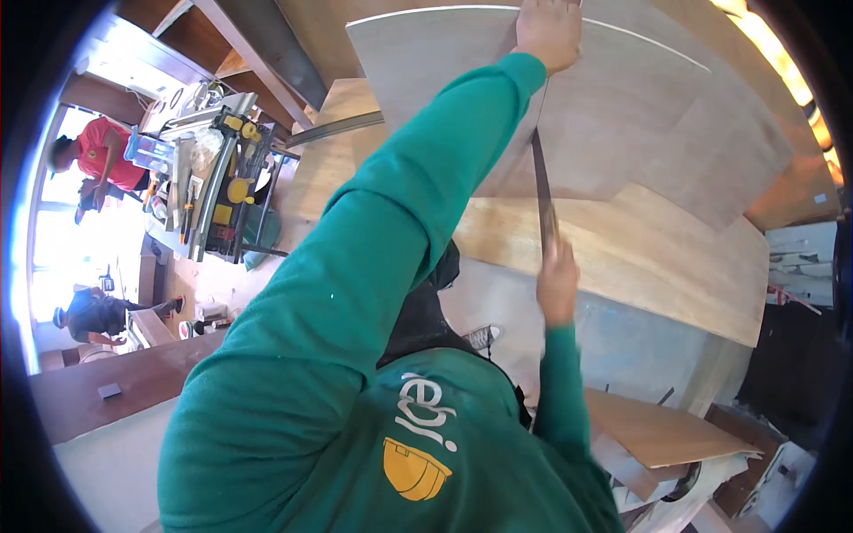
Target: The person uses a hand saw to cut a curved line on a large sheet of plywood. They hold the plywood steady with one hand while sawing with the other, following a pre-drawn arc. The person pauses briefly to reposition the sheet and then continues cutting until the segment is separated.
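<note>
A thin greyish wooden sheet (640, 107) lies over a longer plywood board (622, 249). My right hand (557, 282) is closed around the handle of a handsaw (542, 173), whose narrow dark blade points away from me and meets the sheet. From the blade's far end a thin dark line runs on across the sheet toward my left hand. Stretched out far ahead, my left hand (548, 35) is closed over the sheet's far edge, its fingertips partly hidden. Green sleeves cover both arms.
To the left stands a cluttered workbench (218, 178) with tools and yellow-and-black parts. Two people, one in a red shirt (98, 151), are farther left. Behind my right elbow sits a brown panel (657, 426). A dark beam (338, 127) meets the board's left side.
</note>
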`<move>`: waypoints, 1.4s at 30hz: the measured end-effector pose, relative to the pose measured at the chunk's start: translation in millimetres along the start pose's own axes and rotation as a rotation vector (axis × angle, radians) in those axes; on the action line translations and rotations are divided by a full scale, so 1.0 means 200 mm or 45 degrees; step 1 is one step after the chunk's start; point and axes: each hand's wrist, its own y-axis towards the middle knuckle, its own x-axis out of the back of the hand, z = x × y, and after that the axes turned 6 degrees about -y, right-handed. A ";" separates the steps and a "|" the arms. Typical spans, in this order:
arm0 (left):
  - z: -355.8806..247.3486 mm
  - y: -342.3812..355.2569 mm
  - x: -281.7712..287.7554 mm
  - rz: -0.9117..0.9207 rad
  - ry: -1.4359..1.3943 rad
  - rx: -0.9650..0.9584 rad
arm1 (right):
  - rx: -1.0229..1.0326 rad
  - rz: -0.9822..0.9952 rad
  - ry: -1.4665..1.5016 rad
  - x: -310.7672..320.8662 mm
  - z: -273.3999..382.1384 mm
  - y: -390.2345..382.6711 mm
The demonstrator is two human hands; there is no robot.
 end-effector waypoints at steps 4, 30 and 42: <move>0.06 0.01 -0.06 -0.345 -0.026 -0.167 | -0.144 0.030 0.148 -0.04 0.21 0.36; 0.13 0.02 -0.09 -0.043 -0.053 -0.066 | -0.314 0.133 0.184 0.42 0.15 -0.56; 0.08 0.06 -0.08 -0.198 -0.172 -0.105 | -0.238 0.078 0.130 -0.03 0.18 0.32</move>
